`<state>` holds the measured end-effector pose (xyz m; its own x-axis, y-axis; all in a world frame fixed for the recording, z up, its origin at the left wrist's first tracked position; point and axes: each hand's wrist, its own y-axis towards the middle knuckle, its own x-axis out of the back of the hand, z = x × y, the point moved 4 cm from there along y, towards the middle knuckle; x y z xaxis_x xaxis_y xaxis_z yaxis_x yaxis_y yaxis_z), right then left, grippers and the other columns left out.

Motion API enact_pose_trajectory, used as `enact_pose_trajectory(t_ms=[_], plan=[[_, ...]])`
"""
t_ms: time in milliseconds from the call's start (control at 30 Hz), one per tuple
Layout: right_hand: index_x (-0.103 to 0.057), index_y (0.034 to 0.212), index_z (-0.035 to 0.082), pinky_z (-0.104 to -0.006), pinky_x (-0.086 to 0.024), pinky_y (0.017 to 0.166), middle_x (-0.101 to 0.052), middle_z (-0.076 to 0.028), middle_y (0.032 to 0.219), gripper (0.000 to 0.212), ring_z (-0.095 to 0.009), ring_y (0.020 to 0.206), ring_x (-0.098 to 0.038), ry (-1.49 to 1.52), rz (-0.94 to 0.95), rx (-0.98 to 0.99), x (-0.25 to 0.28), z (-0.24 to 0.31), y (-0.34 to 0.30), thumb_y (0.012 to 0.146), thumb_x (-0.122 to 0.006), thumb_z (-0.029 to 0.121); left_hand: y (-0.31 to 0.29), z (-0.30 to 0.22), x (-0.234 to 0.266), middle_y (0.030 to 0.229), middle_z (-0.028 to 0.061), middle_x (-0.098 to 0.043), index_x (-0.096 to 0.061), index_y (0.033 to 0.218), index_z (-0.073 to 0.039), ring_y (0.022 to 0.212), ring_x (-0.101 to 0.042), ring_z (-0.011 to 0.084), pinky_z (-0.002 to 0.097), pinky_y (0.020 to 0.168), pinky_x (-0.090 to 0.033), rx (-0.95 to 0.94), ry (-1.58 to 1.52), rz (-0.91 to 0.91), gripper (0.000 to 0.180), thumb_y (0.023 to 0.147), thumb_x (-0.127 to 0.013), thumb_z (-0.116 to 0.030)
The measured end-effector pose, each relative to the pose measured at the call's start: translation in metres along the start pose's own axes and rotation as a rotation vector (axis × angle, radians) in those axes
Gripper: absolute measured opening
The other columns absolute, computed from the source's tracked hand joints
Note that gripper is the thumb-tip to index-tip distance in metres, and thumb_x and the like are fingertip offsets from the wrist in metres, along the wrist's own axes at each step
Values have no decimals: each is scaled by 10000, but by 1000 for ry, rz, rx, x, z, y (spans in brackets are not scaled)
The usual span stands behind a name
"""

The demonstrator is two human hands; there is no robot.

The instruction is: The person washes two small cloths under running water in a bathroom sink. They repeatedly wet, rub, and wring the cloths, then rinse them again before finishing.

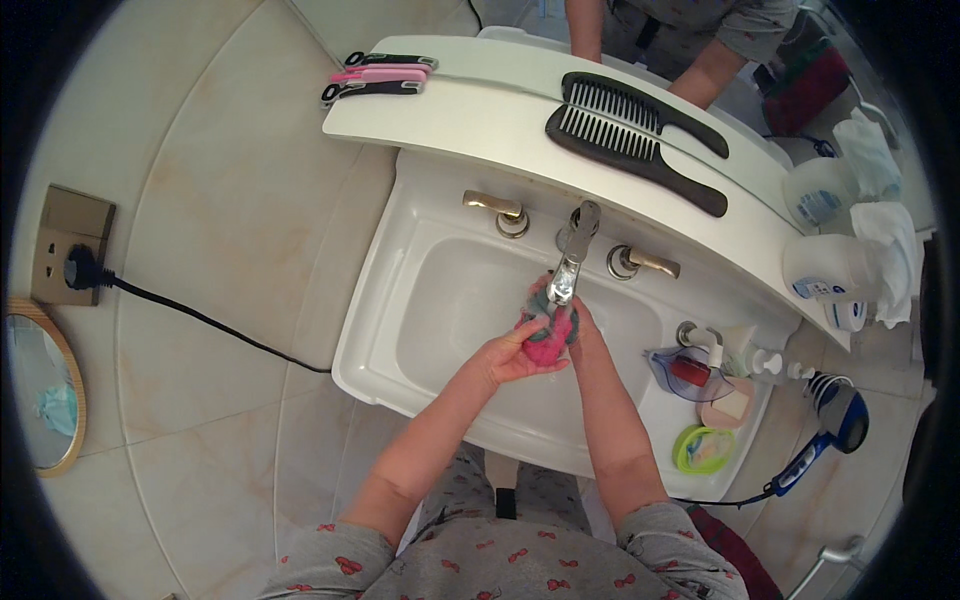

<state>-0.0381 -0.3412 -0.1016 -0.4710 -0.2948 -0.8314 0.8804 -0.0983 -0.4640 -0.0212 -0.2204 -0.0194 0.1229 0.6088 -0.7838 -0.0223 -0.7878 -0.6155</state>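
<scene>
Both my hands are together under the tap [577, 245], over the white washbasin [450, 305]. Between them is a wet-looking bundle of soft pink and grey-green material [547, 345]; whether it is a cloth, a sock or a scrubber I cannot tell. My left hand [508, 358] grips it from the left, thumb on top. My right hand [584, 322] closes round its right side, with its fingers partly hidden behind the bundle and the spout. Running water cannot be made out clearly. Two lever handles [492, 203] flank the tap.
Above the basin, a white mirror shelf [480, 115] carries a black comb [640, 160], a pink-and-black handled item [380, 82] and a white bottle [825, 268]. Soap dishes [703, 450] crowd the basin's right rim. A blue hair dryer [825, 440] hangs beyond; a plugged cord [215, 330] runs left.
</scene>
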Motion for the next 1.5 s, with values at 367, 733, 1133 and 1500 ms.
enact_pose_trajectory(t_ms=[367, 733, 1133, 1500], plan=[[-633, 914, 90, -320, -505, 688, -590, -7, 787, 312, -149, 702, -572, -660, -239, 19, -41, 5, 3, 849, -735, 378, 0, -19, 8, 808, 1, -597, -559, 1004, -128, 655, -556, 105, 294, 535, -464, -117, 709, -179, 334, 808, -766, -302], [-611, 956, 11, -393, -491, 735, -627, -129, 825, 370, -257, 769, -601, -1479, -462, 431, -37, -6, 12, 922, -600, 379, 20, -8, 35, 967, 232, -681, -552, 1176, -21, 952, -660, 382, 441, 798, -522, -557, 1401, -622, 559, 808, -707, -412], [-428, 1341, 79, -356, -484, 931, -580, -98, 1219, 595, -226, 1090, -581, -638, -544, 479, -9, 18, -19, 884, -709, 337, 71, -30, 20, 1125, 143, -635, -474, 1295, -37, 1024, -646, 325, 409, 876, -525, -497, 1056, -458, 678, 710, -772, -206], [-511, 1301, 40, -385, -440, 1000, -585, -155, 1244, 501, -276, 1162, -567, -1263, -758, 944, -46, 48, -86, 895, -665, 290, 39, -8, 4, 1270, 135, -548, -376, 1416, -33, 1060, -617, 259, 361, 942, -494, -539, 837, -297, 845, 656, -744, -59]])
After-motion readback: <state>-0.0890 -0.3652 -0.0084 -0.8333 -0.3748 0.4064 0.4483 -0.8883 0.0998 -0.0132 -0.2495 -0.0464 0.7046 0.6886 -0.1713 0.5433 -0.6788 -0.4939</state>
